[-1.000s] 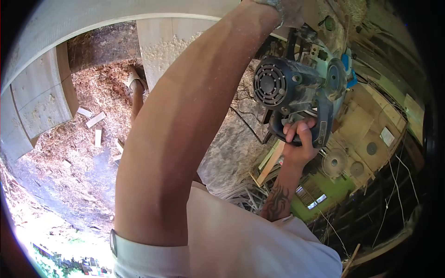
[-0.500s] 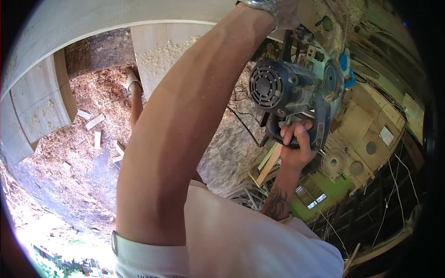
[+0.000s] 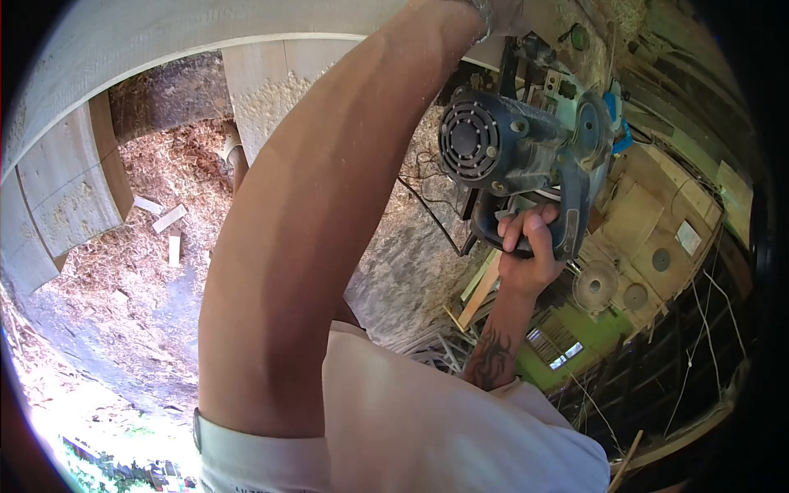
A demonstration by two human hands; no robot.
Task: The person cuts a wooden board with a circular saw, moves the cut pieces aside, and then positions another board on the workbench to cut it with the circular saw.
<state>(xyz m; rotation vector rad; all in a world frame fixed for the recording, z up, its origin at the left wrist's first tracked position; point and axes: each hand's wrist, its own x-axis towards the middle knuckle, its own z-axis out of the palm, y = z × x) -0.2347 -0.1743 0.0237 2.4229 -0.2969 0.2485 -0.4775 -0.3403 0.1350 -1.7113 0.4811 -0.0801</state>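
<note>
A dusty blue-black electric planer (image 3: 526,135) with a round vented motor end is in the upper right of the view. My right hand (image 3: 530,234) is closed round its rear loop handle, fingers curled through from the near side; the forearm has a tattoo. My left arm stretches across the middle of the view to the tool's front. At the top edge, my left hand (image 3: 503,18) is bunched at the front grip (image 3: 536,51), partly cut off, with most of its fingers hidden. A black cord (image 3: 431,215) trails below the motor.
Wide boards (image 3: 70,181) with shavings lie at the left, and a long pale board (image 3: 181,25) runs along the top. Short offcuts (image 3: 170,218) lie on the shaving-covered floor near a foot (image 3: 234,148). A green wall (image 3: 592,324) and dark roof appear lower right.
The planer and both hands have moved slightly upward in the view, away from my body. My left wrist's band is now mostly past the top edge. The grip of my right hand looks the same.
</note>
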